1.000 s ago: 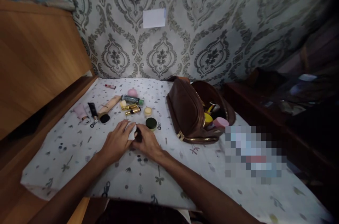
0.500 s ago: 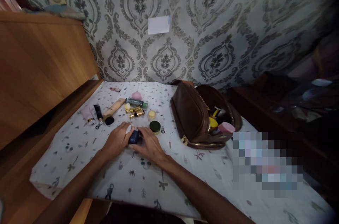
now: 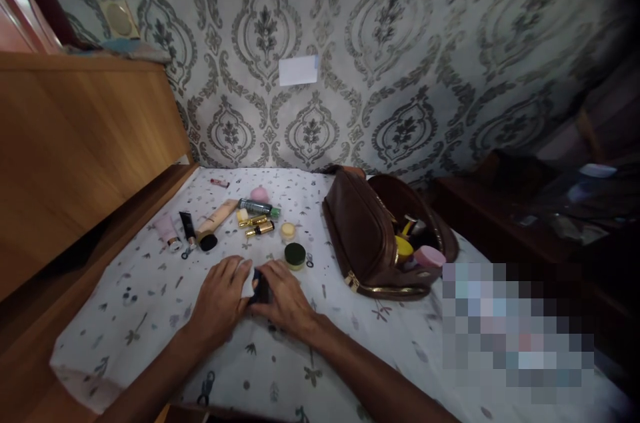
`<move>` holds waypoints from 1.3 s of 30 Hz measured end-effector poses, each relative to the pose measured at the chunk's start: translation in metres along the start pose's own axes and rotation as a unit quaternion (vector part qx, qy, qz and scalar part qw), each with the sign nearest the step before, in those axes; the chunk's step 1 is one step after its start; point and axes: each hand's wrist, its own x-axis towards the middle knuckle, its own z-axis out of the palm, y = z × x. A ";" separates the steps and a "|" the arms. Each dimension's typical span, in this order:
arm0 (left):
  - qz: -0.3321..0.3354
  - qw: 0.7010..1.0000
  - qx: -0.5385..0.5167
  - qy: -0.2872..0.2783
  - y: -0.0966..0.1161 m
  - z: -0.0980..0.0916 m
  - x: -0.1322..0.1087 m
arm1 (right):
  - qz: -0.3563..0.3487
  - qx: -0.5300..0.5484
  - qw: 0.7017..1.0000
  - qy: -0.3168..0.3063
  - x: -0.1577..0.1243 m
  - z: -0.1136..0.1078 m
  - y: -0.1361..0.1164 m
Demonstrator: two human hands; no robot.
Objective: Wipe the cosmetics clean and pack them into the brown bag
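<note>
My left hand (image 3: 223,295) has its fingers wrapped round a small white item (image 3: 249,283), perhaps a cloth or tissue, mostly covered by the fingers. Close against it, my right hand (image 3: 286,296) grips a dark blue object (image 3: 261,290), partly hidden between the two hands. A dark green-lidded jar (image 3: 295,255) lies just beyond my right hand, with a small cream-lidded jar (image 3: 288,231) behind it. Past my left hand are a beige tube with a black cap (image 3: 207,241), a black tube (image 3: 187,226) and gold-coloured tubes (image 3: 260,229).
An open brown bag (image 3: 357,230) holding a yellow item (image 3: 403,249) and a pink one (image 3: 430,256) stands to the right. Wooden furniture (image 3: 90,136) borders the left side, and a patterned wall (image 3: 310,123) rises behind the cloth-covered table (image 3: 150,316).
The view has tilted up slightly, so things sit lower in the picture. The white item shows more beside my left fingers, and the dark blue object is more covered.
</note>
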 end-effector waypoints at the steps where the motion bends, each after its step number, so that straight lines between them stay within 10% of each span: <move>1: -0.005 1.000 -0.011 -0.015 0.001 -0.002 0.002 | -0.007 -0.004 1.000 -0.002 -0.001 0.000 0.000; 15: -0.056 0.986 -0.154 -0.028 -0.005 -0.006 0.026 | -0.023 -0.028 0.998 0.047 -0.006 0.004 0.003; 30: 0.017 0.994 0.044 0.096 0.005 0.005 -0.018 | 0.016 -0.007 1.000 0.000 -0.005 0.007 -0.007; 39: -0.057 0.996 -0.062 0.027 0.005 0.002 -0.003 | -0.049 -0.026 0.998 -0.007 -0.010 0.008 -0.002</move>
